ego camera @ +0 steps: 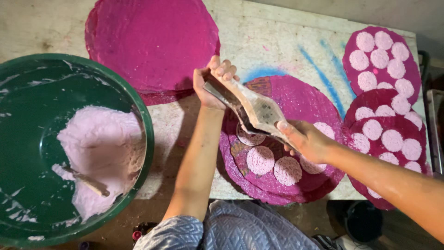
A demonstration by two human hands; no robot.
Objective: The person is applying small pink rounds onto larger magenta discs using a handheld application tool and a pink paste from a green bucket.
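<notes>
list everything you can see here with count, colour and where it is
bowl: one, green, left, part full of pale pink dough
stick: one, dough-coated, in the bowl
press tool: one, grey, dough-smeared, held over the middle mat
round mats: about five, magenta; a bare one top centre, one under the hands, a stack right
pressed discs: many, pale pink, on the middle and right mats
table: one, whitish with blue streaks
left hand: grips the tool's far end
right hand: grips its near end
</notes>
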